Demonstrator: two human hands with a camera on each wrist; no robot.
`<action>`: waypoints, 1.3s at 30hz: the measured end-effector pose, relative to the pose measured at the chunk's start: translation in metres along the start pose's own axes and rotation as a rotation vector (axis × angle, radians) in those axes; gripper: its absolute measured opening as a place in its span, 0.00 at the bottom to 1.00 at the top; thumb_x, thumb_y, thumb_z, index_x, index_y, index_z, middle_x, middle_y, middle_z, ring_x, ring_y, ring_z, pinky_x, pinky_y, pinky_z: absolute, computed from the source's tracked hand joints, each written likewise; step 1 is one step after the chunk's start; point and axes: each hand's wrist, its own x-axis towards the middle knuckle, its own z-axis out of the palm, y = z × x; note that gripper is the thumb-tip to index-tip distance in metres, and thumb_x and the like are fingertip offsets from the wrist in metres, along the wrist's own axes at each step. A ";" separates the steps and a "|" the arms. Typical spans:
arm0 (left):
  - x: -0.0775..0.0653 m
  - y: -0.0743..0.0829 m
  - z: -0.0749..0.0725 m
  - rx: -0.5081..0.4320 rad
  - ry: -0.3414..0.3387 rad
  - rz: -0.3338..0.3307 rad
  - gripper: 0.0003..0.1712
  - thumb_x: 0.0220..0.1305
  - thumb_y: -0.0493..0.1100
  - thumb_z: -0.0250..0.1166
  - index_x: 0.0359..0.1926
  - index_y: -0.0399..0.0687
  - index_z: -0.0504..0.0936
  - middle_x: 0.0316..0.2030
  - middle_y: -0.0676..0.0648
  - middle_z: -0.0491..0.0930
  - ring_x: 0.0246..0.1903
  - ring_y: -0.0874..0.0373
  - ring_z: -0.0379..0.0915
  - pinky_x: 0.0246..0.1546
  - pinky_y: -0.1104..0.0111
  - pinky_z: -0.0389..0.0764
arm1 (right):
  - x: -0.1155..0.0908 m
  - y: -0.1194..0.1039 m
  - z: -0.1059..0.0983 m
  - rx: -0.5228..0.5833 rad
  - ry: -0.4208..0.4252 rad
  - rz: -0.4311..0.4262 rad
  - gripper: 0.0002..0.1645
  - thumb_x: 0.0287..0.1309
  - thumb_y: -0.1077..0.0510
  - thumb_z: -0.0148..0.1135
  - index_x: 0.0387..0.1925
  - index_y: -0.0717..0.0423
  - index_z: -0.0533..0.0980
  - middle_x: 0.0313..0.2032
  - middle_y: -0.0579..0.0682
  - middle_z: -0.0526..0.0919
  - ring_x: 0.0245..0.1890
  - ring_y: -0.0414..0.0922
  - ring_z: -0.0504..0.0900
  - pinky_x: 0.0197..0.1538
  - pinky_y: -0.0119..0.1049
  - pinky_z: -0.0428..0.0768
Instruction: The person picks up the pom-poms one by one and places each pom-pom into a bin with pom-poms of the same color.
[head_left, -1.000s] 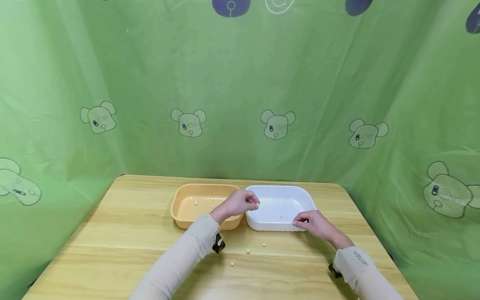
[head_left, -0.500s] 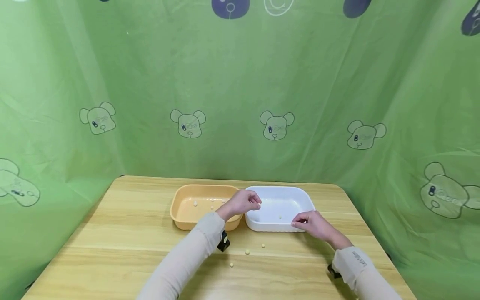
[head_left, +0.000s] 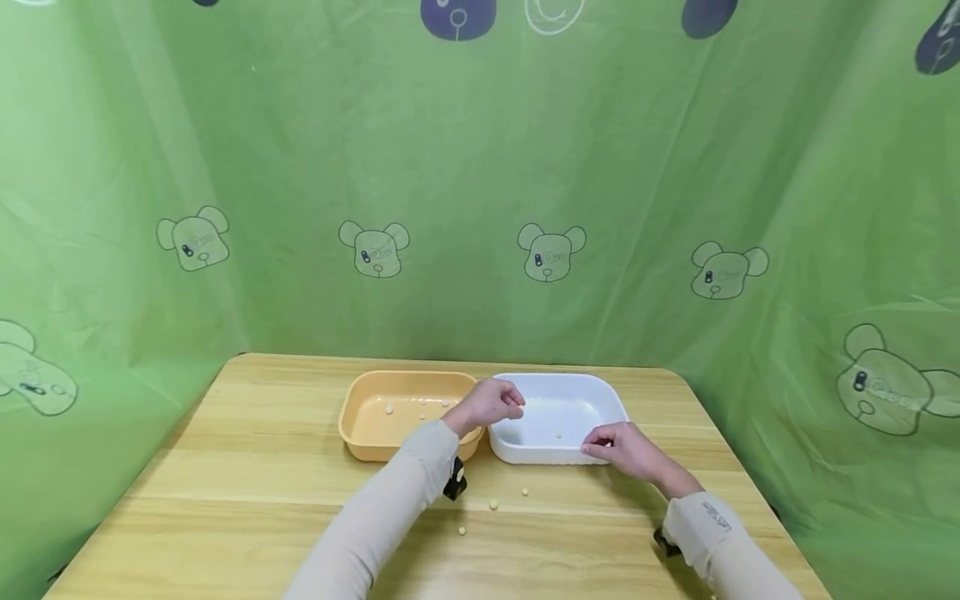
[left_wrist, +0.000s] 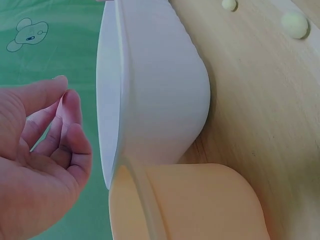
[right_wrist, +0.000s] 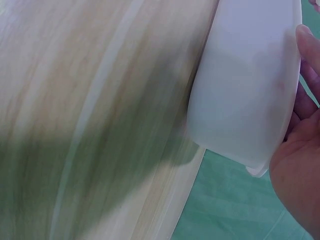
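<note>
My left hand (head_left: pixel 491 402) is over the left end of the white plastic basin (head_left: pixel 558 452), thumb and forefinger pinched together. A tiny pale ball (head_left: pixel 521 407) shows at those fingertips in the head view; in the left wrist view the fingers mostly hide it. At the basin's near right side, my right hand (head_left: pixel 626 448) grips the rim, thumb outside and other fingers inside. One small pale yellow ball (head_left: pixel 558 435) lies in the white basin. Left of it and close alongside stands the orange basin (head_left: pixel 375 452), holding several small pale balls (head_left: pixel 389 408).
Three pale yellow balls, one of them a larger ball (head_left: pixel 493 504), lie on the wooden table (head_left: pixel 225 500) in front of the basins. A green curtain (head_left: pixel 450 317) with bear prints hangs behind the table and along both sides.
My left wrist and forearm have swung a little to the right, while the fingertips stay over the white basin, still pinched. The right hand keeps its grip on the rim.
</note>
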 end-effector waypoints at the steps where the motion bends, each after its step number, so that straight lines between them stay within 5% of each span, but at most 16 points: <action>1: 0.001 0.000 0.001 -0.006 0.002 -0.001 0.05 0.54 0.34 0.68 0.34 0.40 0.82 0.26 0.53 0.77 0.28 0.63 0.72 0.32 0.73 0.74 | 0.000 0.000 0.000 0.001 -0.003 0.001 0.09 0.60 0.50 0.63 0.31 0.51 0.82 0.29 0.44 0.82 0.28 0.40 0.75 0.31 0.31 0.74; 18: 0.010 -0.005 0.006 -0.003 0.014 -0.061 0.03 0.55 0.35 0.68 0.32 0.42 0.81 0.26 0.51 0.78 0.28 0.61 0.72 0.31 0.71 0.74 | -0.001 -0.002 0.000 -0.016 0.000 -0.002 0.08 0.60 0.51 0.62 0.31 0.49 0.82 0.28 0.40 0.81 0.28 0.39 0.75 0.31 0.31 0.74; 30: 0.009 -0.006 0.000 -0.018 0.030 -0.088 0.10 0.59 0.35 0.64 0.42 0.34 0.80 0.28 0.50 0.79 0.29 0.59 0.75 0.34 0.70 0.75 | 0.001 0.001 0.001 -0.009 0.009 -0.011 0.09 0.60 0.50 0.62 0.31 0.50 0.82 0.28 0.44 0.82 0.27 0.37 0.74 0.31 0.31 0.73; 39: -0.005 -0.009 -0.012 -0.009 -0.003 -0.020 0.04 0.61 0.36 0.63 0.36 0.38 0.82 0.27 0.49 0.80 0.30 0.54 0.79 0.30 0.72 0.76 | -0.002 -0.001 0.000 0.000 0.015 -0.016 0.10 0.60 0.51 0.62 0.31 0.52 0.83 0.29 0.46 0.83 0.27 0.38 0.74 0.30 0.31 0.74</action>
